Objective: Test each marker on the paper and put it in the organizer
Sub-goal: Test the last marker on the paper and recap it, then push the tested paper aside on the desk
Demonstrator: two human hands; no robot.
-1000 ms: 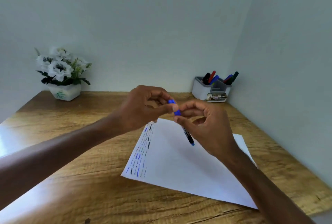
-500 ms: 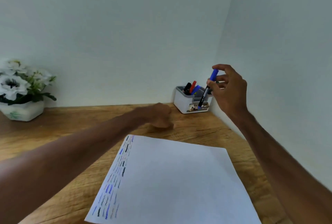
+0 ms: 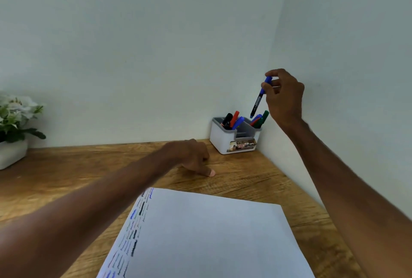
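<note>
- While my right hand [image 3: 283, 97] hangs above the organizer [image 3: 234, 139] in the counter's back right corner, its grip is pinching the blue marker [image 3: 259, 98] near the capped upper end, the barrel sloping down and left.
- The marker's lower tip sits just above the right-hand compartment, close to the red and green markers [image 3: 260, 119] already standing there; I cannot tell whether it touches them.
- My left hand [image 3: 191, 157] rests on the counter [image 3: 66, 177], fingers curled loosely and holding nothing, between the paper [image 3: 211, 233] and the organizer.
- Judging by the coloured strokes along the paper's left edge, testing is well along and this marker is on its way into storage.
- Risk one: with such a high pinch the barrel can swing, so the tip may catch on the leaning markers and skid out over the rim.
- Risk two: letting go early, while the barrel is tilted, could bounce it off the divider onto the counter.
- Risk three: the organizer looks light and nothing steadies it, so a sideways push might shove or tip it.
</note>
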